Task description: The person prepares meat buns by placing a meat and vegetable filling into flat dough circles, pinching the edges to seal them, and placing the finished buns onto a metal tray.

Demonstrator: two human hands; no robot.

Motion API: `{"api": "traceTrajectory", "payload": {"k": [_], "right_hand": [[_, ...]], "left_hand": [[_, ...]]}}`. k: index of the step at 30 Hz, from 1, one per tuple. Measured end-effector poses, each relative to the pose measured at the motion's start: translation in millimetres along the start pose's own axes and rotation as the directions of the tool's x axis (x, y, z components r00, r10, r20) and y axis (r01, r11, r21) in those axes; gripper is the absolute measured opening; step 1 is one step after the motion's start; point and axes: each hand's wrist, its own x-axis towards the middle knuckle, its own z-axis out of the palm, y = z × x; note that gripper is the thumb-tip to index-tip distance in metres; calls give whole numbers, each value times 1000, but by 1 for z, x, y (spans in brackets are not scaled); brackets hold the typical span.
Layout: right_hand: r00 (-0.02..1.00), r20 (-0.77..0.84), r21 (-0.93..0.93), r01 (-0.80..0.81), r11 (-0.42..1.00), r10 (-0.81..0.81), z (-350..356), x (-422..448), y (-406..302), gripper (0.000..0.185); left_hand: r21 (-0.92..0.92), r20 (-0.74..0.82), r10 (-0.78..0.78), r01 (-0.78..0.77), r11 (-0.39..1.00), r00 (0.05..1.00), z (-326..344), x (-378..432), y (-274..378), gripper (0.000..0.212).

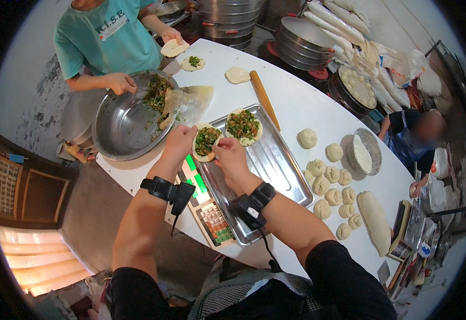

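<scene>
Between both hands is a round dough wrapper [205,143] heaped with chopped green and reddish filling. My left hand [180,141] pinches its left rim, and my right hand [231,158] grips the lower right rim with thumb and fingers. The wrapper is held over the near left end of a metal tray [275,170]. A second filled wrapper [244,127] lies open, its filling exposed, at the tray's far end, just beyond my right hand. Under my forearms, a digital scale [213,224] with green displays and a keypad is partly covered by the tray.
A steel basin [115,132] of filling stands left, beside a person in a teal shirt holding a wrapper. A rolling pin [265,100] lies beyond the tray. To the right are several dough pieces [321,186], a flour bowl [364,152], a dough log [373,222] and another person.
</scene>
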Motion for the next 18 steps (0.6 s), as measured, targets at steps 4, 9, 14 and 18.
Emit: {"api": "traceTrajectory", "payload": {"k": [4, 9, 14, 18], "right_hand": [[999, 30, 26, 22, 999, -23, -1, -4, 0, 20], [994, 111, 125, 1, 992, -15, -13, -26, -13, 20], [991, 131, 146, -13, 989, -6, -45, -58, -29, 17], [991, 126, 133, -52, 990, 35, -79, -87, -38, 16]], "left_hand": [[96, 80, 508, -514, 852, 858, 0, 5, -33, 25], [-367, 104, 242, -189, 911, 965, 12, -16, -34, 23], [-668, 157, 255, -88, 739, 954, 28, -71, -19, 28], [-787, 222, 234, 32, 616, 947, 64, -98, -38, 30]]}}
